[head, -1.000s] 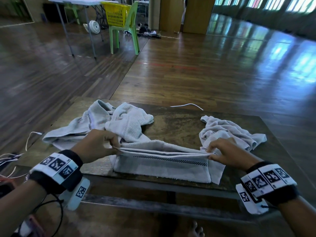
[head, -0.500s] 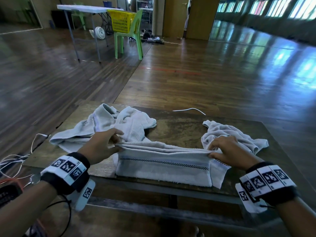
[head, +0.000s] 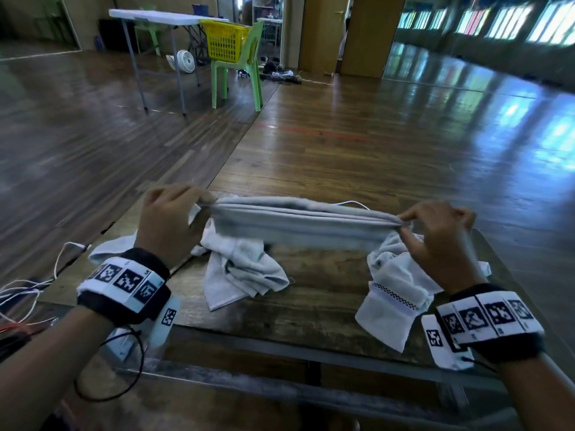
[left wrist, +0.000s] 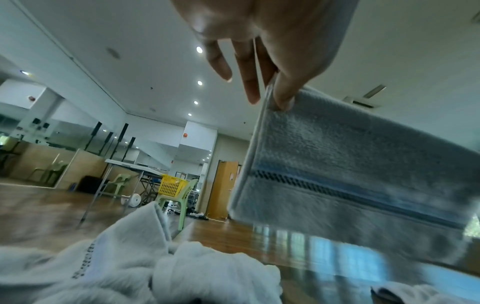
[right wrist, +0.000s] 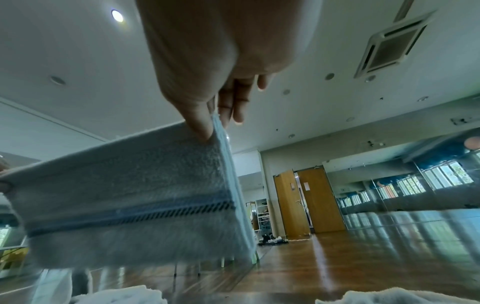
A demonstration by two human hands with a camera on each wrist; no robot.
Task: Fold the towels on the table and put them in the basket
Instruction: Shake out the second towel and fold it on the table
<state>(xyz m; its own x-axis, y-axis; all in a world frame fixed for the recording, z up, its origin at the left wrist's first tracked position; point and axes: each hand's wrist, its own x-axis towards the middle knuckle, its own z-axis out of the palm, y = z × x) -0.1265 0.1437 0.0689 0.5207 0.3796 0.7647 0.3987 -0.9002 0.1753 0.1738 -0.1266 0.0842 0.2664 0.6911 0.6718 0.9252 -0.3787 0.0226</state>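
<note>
A folded grey towel (head: 298, 222) hangs stretched in the air above the wooden table (head: 311, 306). My left hand (head: 174, 219) pinches its left top corner and my right hand (head: 435, 231) pinches its right top corner. The left wrist view shows thumb and finger clamped on the towel (left wrist: 350, 160) edge; the right wrist view shows the same grip on the towel (right wrist: 124, 195). A crumpled towel (head: 242, 272) lies on the table under the left side, another crumpled towel (head: 395, 293) at the right front. The yellow basket (head: 225, 40) stands far off on a green chair (head: 245, 73).
A white folding table (head: 161, 18) and a small fan (head: 186, 60) stand beside the chair on the wooden floor. White cables (head: 25, 287) trail at the table's left edge. A white cord (head: 351, 203) lies behind the held towel.
Both hands have lifted the folded towel off the table's front edge and up into the air, holding it taut. The two crumpled towels stay on the table.
</note>
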